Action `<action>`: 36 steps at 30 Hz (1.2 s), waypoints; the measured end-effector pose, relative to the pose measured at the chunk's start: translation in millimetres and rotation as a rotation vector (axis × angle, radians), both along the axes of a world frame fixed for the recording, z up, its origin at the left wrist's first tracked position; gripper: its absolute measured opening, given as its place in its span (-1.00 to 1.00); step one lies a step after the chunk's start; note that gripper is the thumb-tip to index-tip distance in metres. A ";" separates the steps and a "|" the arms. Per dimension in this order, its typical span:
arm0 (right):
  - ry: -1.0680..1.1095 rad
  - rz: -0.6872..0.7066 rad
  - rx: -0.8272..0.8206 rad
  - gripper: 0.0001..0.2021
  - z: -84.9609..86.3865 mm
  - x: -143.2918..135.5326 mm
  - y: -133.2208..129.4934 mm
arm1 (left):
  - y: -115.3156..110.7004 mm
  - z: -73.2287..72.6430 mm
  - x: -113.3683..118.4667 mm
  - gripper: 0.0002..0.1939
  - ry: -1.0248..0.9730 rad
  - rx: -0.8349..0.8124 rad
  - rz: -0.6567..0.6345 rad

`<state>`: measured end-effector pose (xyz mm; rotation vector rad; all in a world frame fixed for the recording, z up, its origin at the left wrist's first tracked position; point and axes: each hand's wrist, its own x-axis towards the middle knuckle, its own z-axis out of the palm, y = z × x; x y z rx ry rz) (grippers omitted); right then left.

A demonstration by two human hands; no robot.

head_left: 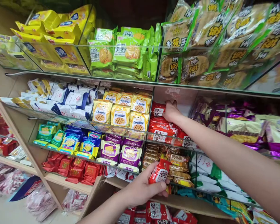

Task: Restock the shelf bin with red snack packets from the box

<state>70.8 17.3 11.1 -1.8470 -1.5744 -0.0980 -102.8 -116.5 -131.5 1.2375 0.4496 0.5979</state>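
My left hand [146,186] is closed around a small red snack packet [160,171] with white lettering, above an open cardboard box. In the middle shelf, my right hand [172,111] reaches into a glass-fronted compartment. Its fingers, partly hidden, close on the right end of another red packet [158,111]. That packet lies on top of a stack of matching red packets [162,129]. More red packets [157,210] lie in the cardboard box [193,205] below my left hand.
Yellow cookie packets [120,115] fill the compartment left of my right hand. Purple-and-cream packets [241,130] lie to the right. A glass shelf edge [130,80] runs above my right hand. Brown wafer packets [177,161] sit on the shelf behind my left hand.
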 end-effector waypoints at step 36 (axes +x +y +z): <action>-0.090 0.158 0.401 -0.78 31.0 5.8 -57.5 | 10.4 -3.4 1.8 -0.65 -0.101 -0.161 0.055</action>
